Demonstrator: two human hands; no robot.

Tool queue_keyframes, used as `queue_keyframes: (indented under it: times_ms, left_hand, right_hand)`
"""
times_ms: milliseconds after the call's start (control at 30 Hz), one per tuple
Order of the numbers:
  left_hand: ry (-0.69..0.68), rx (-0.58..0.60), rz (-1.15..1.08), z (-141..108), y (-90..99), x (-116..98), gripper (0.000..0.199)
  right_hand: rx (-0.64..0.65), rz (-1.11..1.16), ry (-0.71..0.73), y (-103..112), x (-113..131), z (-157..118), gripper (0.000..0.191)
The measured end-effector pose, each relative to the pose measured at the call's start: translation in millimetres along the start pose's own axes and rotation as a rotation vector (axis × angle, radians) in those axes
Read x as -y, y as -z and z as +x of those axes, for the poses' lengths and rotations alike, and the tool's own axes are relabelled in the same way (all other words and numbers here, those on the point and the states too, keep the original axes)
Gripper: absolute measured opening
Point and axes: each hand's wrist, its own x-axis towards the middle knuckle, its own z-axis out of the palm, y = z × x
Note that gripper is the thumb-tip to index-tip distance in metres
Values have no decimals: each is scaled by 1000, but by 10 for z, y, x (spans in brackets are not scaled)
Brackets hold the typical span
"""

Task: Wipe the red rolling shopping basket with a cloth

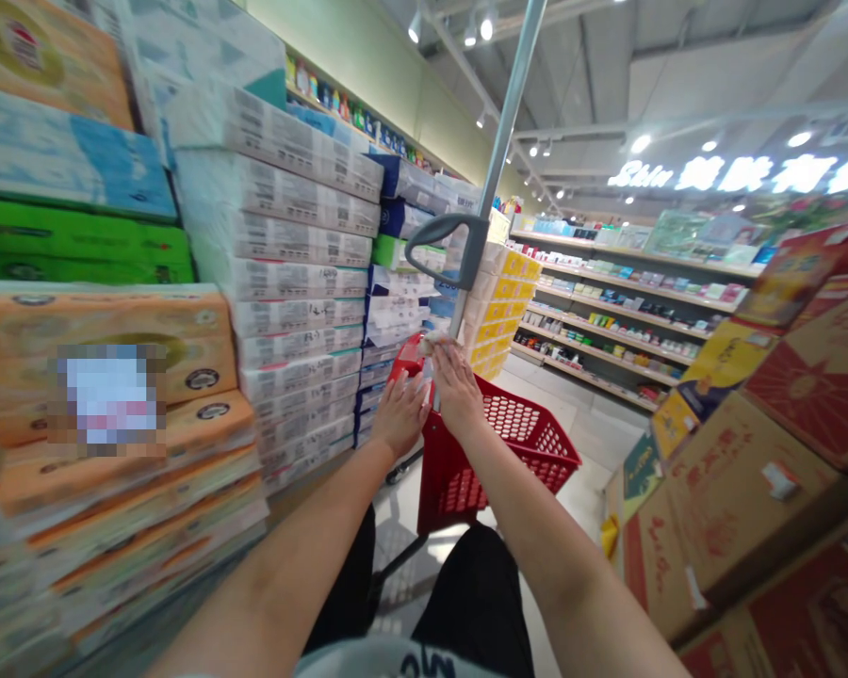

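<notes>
A red shopping cart with a perforated basket stands in front of my knees. My left hand rests on its near red edge, fingers stretched out and a little apart. Close beside it, my right hand presses a small pale cloth against the cart's top, by the foot of a metal pole. Only a bit of the cloth shows past the fingertips. A grey loop handle sits on the pole above both hands.
Stacked white tissue packs rise at left, beside orange tissue packs. Cardboard boxes line the right side. Yellow-and-white cartons stand beyond the cart. Stocked shelves are farther back along the tiled floor.
</notes>
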Motion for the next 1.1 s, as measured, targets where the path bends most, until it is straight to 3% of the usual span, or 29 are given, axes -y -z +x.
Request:
queue_keyframes:
  times_ms: [133, 333, 567, 800, 967, 1100]
  left_hand:
    - [-11, -6, -2, -25, -29, 4, 45]
    - [-15, -84, -25, -34, -28, 9, 50]
    - [-29, -60, -48, -67, -68, 64, 50]
    - [-45, -110, -61, -83, -65, 8, 48]
    - [-45, -80, -54, -77, -66, -14, 48]
    - [-60, -87, -42, -55, -76, -22, 47]
  right_hand:
    - [54, 21, 41, -64, 14, -177, 55]
    - [-28, -2, -6, 129, -71, 89, 53]
    - [1, -17, 32, 25, -6, -93, 56]
    - [-81, -22, -54, 172, -98, 139, 56]
    - [-29, 4, -45, 25, -46, -96, 56]
    - [-84, -36, -65, 108, -127, 99, 53]
